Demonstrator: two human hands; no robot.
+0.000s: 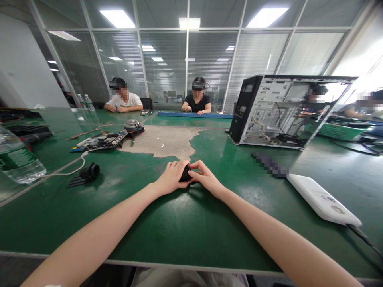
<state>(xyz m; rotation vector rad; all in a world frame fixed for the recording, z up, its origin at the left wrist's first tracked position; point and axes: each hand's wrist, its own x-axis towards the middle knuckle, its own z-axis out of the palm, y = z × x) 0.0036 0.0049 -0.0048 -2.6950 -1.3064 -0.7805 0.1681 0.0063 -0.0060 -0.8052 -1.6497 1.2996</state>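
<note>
Between my two hands, just above the green table (pixel 143 231), is a small black part (pixel 186 173). My left hand (pixel 172 177) wraps round it from the left, fingers over its top. On the other side my right hand (pixel 205 177) has its thumb and forefinger pinched on the part's right edge. Much of the part is hidden by my fingers. A similar black piece (pixel 89 171) with a round end and flat prongs lies on the table to the left of my left forearm.
Circuit board (pixel 101 141) and round motor-like part (pixel 133 126) at left; water bottle (pixel 19 159) at far left. Open computer case (pixel 251 107), blurred dark object (pixel 269 164) and white power bank (pixel 324 199) at right. Several people sit around; a blue bar (pixel 194 115) lies across the far side.
</note>
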